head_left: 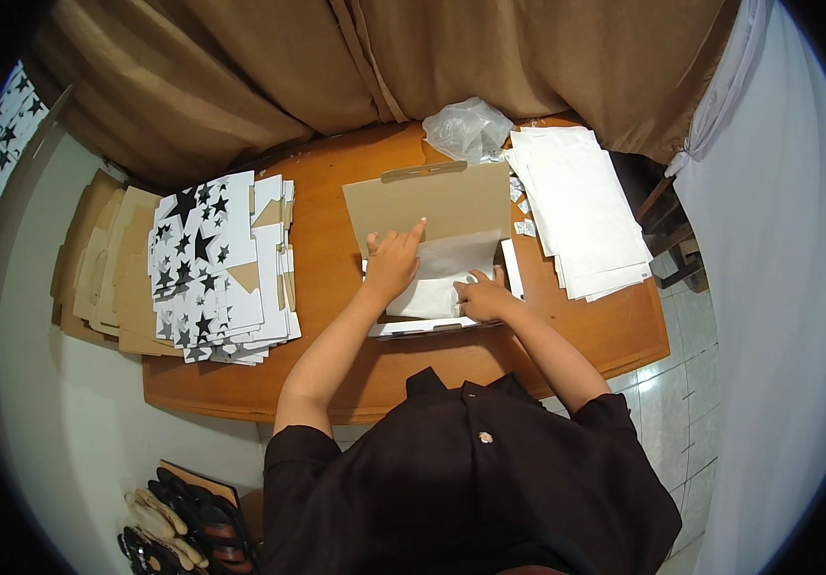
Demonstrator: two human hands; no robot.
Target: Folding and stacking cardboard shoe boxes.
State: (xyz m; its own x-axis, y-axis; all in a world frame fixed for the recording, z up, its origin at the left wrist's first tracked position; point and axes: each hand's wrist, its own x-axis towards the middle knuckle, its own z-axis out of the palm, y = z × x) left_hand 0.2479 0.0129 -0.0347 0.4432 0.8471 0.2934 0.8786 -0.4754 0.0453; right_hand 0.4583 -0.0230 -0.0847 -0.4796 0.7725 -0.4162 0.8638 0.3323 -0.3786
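A cardboard box (422, 330), white outside and brown inside, stands before me with its brown lid (437, 199) raised at the back. Thin white paper (419, 301) lines it, and a translucent sheet (461, 255) stands up against the lid. My left hand (394, 264) is over the box's left side by that sheet, fingers apart, index finger stretched out. Inside the box on the right, my right hand (486, 296) bends its fingers down onto the white paper. Its fingertips seem closed on something small, which I cannot make out.
Star-printed white cardboard pieces (204, 268) are stacked on the left, beside plain brown cardboard (125, 259). White sheets (581, 211) are piled on the right. Small sachets (525, 228) and a clear plastic bag (468, 129) lie behind the box. Shoes (187, 522) are at lower left.
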